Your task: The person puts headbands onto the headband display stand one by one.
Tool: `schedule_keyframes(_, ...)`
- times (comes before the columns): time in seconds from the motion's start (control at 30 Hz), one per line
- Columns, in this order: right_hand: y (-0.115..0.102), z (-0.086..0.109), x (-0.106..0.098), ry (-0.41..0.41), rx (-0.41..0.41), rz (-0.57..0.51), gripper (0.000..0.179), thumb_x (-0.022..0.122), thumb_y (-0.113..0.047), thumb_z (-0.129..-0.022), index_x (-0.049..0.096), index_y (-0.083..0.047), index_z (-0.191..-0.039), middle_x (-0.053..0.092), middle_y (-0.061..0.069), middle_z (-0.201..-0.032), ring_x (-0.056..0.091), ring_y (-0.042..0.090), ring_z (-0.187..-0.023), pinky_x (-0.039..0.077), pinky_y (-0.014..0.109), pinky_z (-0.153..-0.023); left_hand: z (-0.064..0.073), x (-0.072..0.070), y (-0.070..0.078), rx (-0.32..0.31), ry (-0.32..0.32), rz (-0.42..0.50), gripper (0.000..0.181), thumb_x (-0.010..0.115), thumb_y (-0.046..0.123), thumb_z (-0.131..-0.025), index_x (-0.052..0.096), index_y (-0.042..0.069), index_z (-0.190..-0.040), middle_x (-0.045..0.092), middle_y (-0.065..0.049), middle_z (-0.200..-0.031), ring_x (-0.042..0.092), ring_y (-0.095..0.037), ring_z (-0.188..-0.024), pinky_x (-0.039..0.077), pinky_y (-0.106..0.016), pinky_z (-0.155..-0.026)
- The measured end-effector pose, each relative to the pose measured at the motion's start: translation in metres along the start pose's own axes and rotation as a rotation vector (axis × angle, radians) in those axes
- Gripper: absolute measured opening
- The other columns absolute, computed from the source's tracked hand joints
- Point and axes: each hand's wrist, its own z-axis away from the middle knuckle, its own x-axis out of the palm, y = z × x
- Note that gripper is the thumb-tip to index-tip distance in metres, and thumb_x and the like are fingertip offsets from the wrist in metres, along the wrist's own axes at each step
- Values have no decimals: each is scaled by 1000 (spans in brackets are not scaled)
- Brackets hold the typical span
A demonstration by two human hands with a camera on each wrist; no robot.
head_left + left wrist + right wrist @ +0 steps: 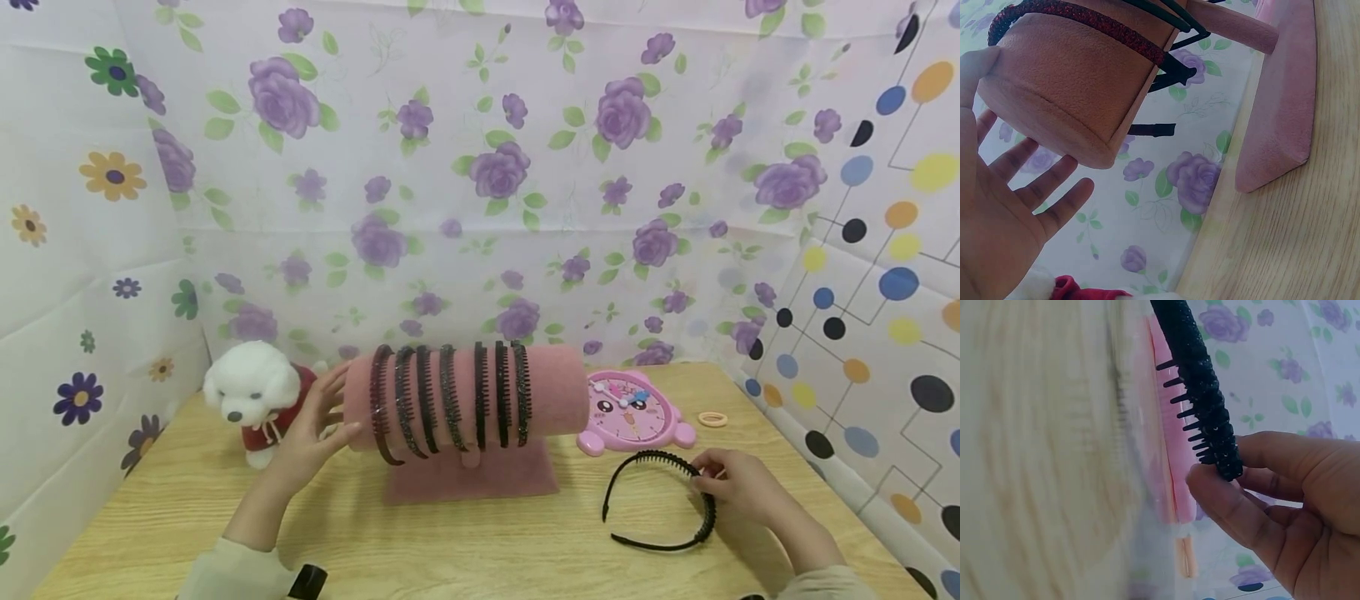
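My right hand pinches a black toothed headband between thumb and fingers, over the table's right side. In the right wrist view, the headband's beaded, textured band and its teeth show close to the thumb. My left hand touches the left end of a pink padded roll, its fingers spread and mostly straight. Several dark headbands sit side by side round this roll. The leftmost is a dark red glittery headband, near my left thumb.
The roll stands on a pink base on a wooden table. A white plush dog in red sits behind my left hand. A pink toy clock and a beige ring lie at the right. Patterned cloths surround the table.
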Motion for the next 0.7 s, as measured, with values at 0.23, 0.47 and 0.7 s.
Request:
schedule_keyframes(0.23, -5, 1, -3, -8, 19, -69, 18, 69, -15, -86, 65, -3, -98, 66, 2, -84, 55, 0, -70, 50, 21, -58, -1, -1, 2, 1, 1, -16, 78, 57, 1, -91, 15, 22, -154, 31, -17, -154, 45, -2, -119, 47, -32, -92)
schedule_keyframes(0.47, -12, 4, -9, -90, 23, -236, 23, 64, -14, -90, 58, 3, -104, 69, 10, -82, 63, 6, -64, 54, 25, -59, 0, -2, 1, -1, -6, -30, 78, 57, 2, -92, 15, 23, -154, 30, -16, -154, 43, 2, -119, 47, -35, -92)
schedule_keyframes(0.7, -23, 7, -16, -89, -30, -294, 26, 62, -16, -93, 57, 6, -106, 67, 13, -80, 62, 5, -63, 54, 26, -57, 1, -1, -1, -1, -2, -12, 78, 57, 1, -91, 15, 22, -154, 31, -17, -154, 44, 2, -118, 47, -35, -91)
